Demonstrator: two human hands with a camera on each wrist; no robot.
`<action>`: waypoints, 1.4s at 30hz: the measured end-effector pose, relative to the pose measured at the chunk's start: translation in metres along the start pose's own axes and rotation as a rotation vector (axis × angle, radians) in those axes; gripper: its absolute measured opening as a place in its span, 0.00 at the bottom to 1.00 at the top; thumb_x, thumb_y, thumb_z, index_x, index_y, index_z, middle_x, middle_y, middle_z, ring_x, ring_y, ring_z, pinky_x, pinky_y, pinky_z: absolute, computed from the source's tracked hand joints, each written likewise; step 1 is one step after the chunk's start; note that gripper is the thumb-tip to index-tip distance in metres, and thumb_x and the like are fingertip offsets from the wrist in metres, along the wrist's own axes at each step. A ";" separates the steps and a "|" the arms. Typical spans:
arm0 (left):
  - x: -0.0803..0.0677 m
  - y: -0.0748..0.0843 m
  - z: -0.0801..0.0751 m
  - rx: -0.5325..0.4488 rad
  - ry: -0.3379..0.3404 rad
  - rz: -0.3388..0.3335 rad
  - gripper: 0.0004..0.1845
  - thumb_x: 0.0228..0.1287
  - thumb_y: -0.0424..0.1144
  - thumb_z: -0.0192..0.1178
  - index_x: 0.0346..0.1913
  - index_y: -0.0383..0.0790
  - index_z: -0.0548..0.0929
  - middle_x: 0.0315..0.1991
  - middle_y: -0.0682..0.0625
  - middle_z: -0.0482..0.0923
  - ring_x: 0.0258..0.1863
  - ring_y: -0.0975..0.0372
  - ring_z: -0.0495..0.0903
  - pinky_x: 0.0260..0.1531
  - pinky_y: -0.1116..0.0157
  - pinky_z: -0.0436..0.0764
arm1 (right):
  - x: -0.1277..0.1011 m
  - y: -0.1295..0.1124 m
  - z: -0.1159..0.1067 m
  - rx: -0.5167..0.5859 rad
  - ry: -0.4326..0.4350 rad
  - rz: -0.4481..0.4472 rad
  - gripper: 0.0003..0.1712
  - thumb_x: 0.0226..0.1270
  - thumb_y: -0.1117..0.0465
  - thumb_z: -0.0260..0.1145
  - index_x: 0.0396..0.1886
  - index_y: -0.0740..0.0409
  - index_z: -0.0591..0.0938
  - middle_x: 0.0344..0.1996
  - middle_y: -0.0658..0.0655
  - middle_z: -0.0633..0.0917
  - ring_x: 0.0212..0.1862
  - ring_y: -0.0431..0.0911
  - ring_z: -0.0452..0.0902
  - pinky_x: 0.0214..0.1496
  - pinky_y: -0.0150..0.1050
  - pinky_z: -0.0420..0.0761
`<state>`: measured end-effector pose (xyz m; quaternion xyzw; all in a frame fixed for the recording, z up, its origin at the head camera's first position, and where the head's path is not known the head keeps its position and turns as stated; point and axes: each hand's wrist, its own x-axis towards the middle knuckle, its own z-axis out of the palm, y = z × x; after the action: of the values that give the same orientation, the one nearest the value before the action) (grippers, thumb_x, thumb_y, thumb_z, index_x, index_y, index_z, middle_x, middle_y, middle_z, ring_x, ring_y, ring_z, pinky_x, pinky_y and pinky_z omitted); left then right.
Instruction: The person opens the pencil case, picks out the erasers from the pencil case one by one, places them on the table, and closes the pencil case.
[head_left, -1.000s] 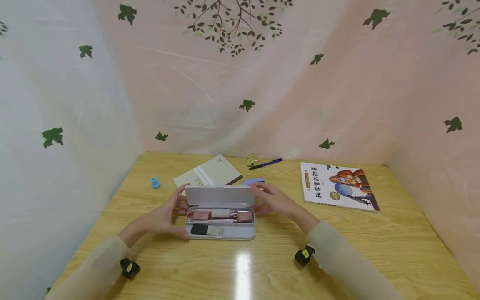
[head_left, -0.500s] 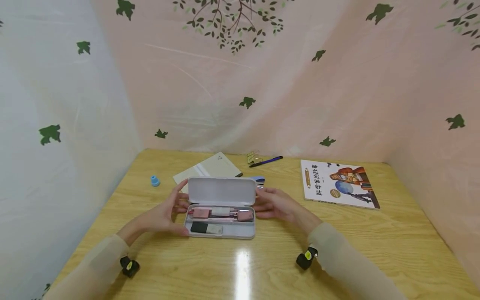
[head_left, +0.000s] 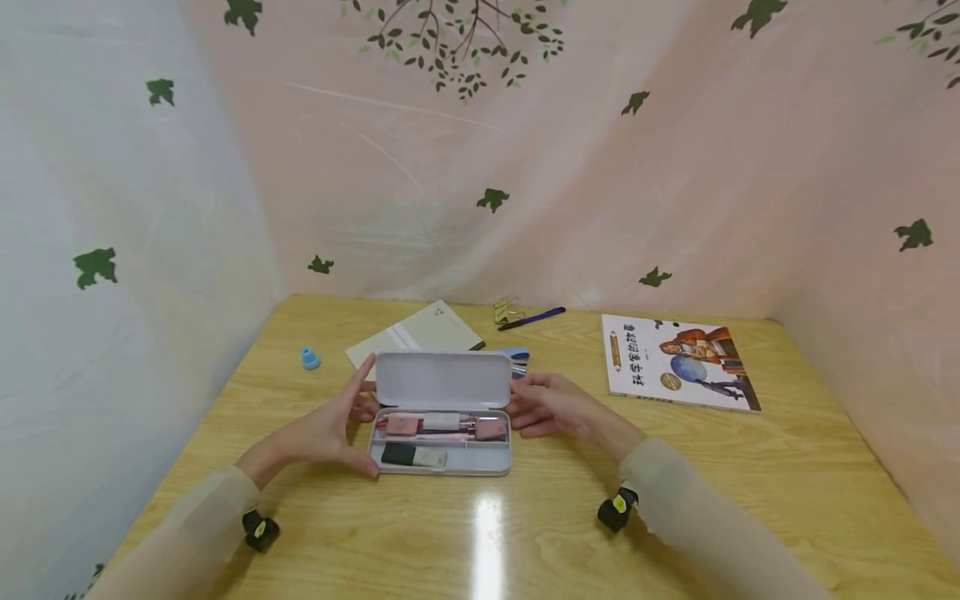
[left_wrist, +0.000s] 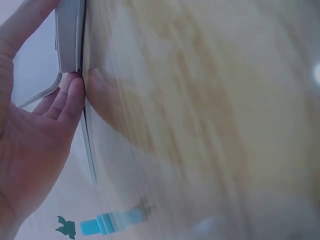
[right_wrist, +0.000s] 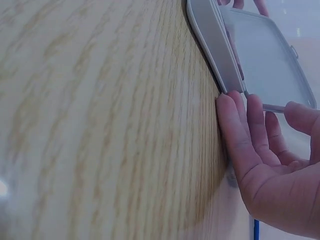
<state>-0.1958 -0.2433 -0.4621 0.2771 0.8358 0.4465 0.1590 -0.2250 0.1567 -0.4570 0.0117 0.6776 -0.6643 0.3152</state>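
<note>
Two hands flank an open pencil case on the table, one at each short end. The left hand has its fingers nearly straight: the thumb lies along the near left corner of the tray and the forefinger reaches up beside the left edge of the lid. The left wrist view shows fingertips touching the case at the hinge side, with no curl round it. The right hand is also relaxed and spread, its fingertips at the right end of the case near the hinge; the right wrist view shows the fingers against the table and the case's edge, not clamped on it.

The case lies straight ahead between the hands, its long axis running left to right, so each hand is equally near its own end. The lid stands up at the far side, tilted back, and the tray opens toward the person.

Inside, pink items fill the far compartment and a black and grey piece lies in the near one; what they are is too small to tell. Behind the lid, a blue object is mostly hidden. Farther off lie a notebook, a gold clip, a pen, a picture book to the right, and a small blue cap to the left. Both wrist views are blurred.
</note>
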 end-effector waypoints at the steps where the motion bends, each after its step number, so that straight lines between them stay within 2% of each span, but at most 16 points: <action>1: 0.000 0.001 0.000 -0.002 0.002 0.002 0.78 0.46 0.42 0.84 0.81 0.55 0.25 0.71 0.38 0.59 0.62 0.51 0.73 0.66 0.51 0.72 | 0.000 -0.001 0.000 -0.002 0.003 0.003 0.22 0.77 0.49 0.62 0.56 0.62 0.76 0.43 0.62 0.87 0.40 0.53 0.86 0.46 0.51 0.87; 5: -0.001 0.002 0.000 0.008 0.009 0.014 0.79 0.45 0.42 0.84 0.81 0.54 0.25 0.71 0.37 0.60 0.61 0.51 0.73 0.65 0.51 0.73 | -0.003 -0.003 0.001 0.001 0.018 0.004 0.20 0.76 0.50 0.63 0.54 0.61 0.75 0.41 0.61 0.84 0.38 0.52 0.85 0.44 0.49 0.88; 8: -0.002 0.002 0.000 0.025 0.011 0.013 0.80 0.44 0.43 0.84 0.80 0.55 0.24 0.70 0.37 0.60 0.60 0.51 0.73 0.65 0.51 0.74 | -0.008 -0.005 0.004 -0.092 0.021 -0.056 0.18 0.75 0.52 0.64 0.52 0.61 0.77 0.41 0.61 0.83 0.38 0.51 0.84 0.43 0.46 0.88; 10: -0.002 0.002 -0.001 0.030 0.012 0.013 0.80 0.44 0.43 0.84 0.80 0.56 0.24 0.69 0.37 0.61 0.60 0.51 0.73 0.64 0.52 0.74 | -0.013 -0.007 0.007 -0.236 0.008 -0.149 0.16 0.74 0.53 0.66 0.51 0.60 0.80 0.41 0.60 0.83 0.38 0.51 0.83 0.41 0.44 0.88; 14: -0.001 0.001 0.000 0.022 0.011 0.022 0.79 0.45 0.42 0.84 0.81 0.55 0.25 0.69 0.38 0.61 0.60 0.51 0.73 0.64 0.56 0.75 | -0.022 -0.011 0.013 -0.583 -0.026 -0.423 0.13 0.72 0.56 0.69 0.49 0.59 0.84 0.41 0.55 0.84 0.41 0.50 0.81 0.42 0.42 0.86; 16: -0.001 0.000 0.001 0.016 0.011 0.029 0.79 0.45 0.42 0.84 0.81 0.54 0.25 0.69 0.38 0.61 0.60 0.51 0.73 0.64 0.59 0.75 | -0.024 -0.012 0.015 -0.680 -0.047 -0.524 0.14 0.70 0.58 0.70 0.50 0.60 0.85 0.42 0.54 0.85 0.43 0.49 0.81 0.44 0.41 0.86; 18: 0.000 -0.001 0.003 0.018 0.009 0.034 0.79 0.46 0.42 0.84 0.81 0.52 0.25 0.69 0.38 0.61 0.60 0.52 0.72 0.64 0.60 0.75 | -0.025 -0.012 0.016 -0.739 -0.068 -0.576 0.15 0.69 0.59 0.71 0.51 0.61 0.85 0.44 0.54 0.85 0.45 0.47 0.81 0.47 0.40 0.85; 22: 0.003 0.000 0.004 0.016 0.007 0.033 0.79 0.45 0.42 0.84 0.81 0.52 0.25 0.69 0.38 0.61 0.60 0.52 0.72 0.64 0.57 0.75 | -0.025 -0.009 0.019 -0.818 -0.098 -0.615 0.17 0.68 0.59 0.73 0.52 0.61 0.86 0.47 0.55 0.86 0.47 0.47 0.81 0.47 0.41 0.85; 27: 0.008 0.001 0.004 0.029 -0.010 0.005 0.79 0.46 0.43 0.84 0.80 0.54 0.24 0.69 0.39 0.61 0.60 0.52 0.73 0.65 0.53 0.74 | -0.026 -0.003 0.020 -0.946 -0.080 -0.642 0.19 0.67 0.56 0.74 0.54 0.58 0.87 0.47 0.52 0.84 0.46 0.47 0.78 0.46 0.40 0.82; 33: 0.005 0.000 0.003 0.033 -0.009 0.002 0.79 0.45 0.44 0.84 0.80 0.54 0.24 0.67 0.39 0.61 0.60 0.52 0.73 0.65 0.54 0.74 | -0.026 -0.003 0.027 -1.077 -0.064 -0.684 0.20 0.64 0.58 0.75 0.55 0.58 0.87 0.51 0.52 0.83 0.51 0.45 0.77 0.54 0.41 0.80; 37: 0.005 -0.002 0.001 0.046 -0.002 0.004 0.79 0.46 0.45 0.84 0.80 0.56 0.24 0.68 0.39 0.62 0.60 0.53 0.73 0.64 0.55 0.75 | -0.026 -0.006 0.031 -1.110 -0.054 -0.665 0.19 0.63 0.59 0.76 0.54 0.56 0.87 0.51 0.51 0.83 0.51 0.44 0.77 0.55 0.41 0.79; 42: 0.005 -0.001 0.001 0.048 -0.002 0.016 0.78 0.46 0.44 0.83 0.81 0.52 0.24 0.68 0.38 0.62 0.60 0.52 0.73 0.63 0.57 0.76 | -0.028 -0.005 0.031 -1.144 -0.049 -0.628 0.20 0.62 0.59 0.77 0.54 0.55 0.87 0.50 0.50 0.83 0.51 0.43 0.77 0.55 0.40 0.79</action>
<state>-0.1997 -0.2398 -0.4637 0.2877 0.8441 0.4272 0.1494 -0.1927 0.1393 -0.4375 -0.3716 0.8880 -0.2595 0.0777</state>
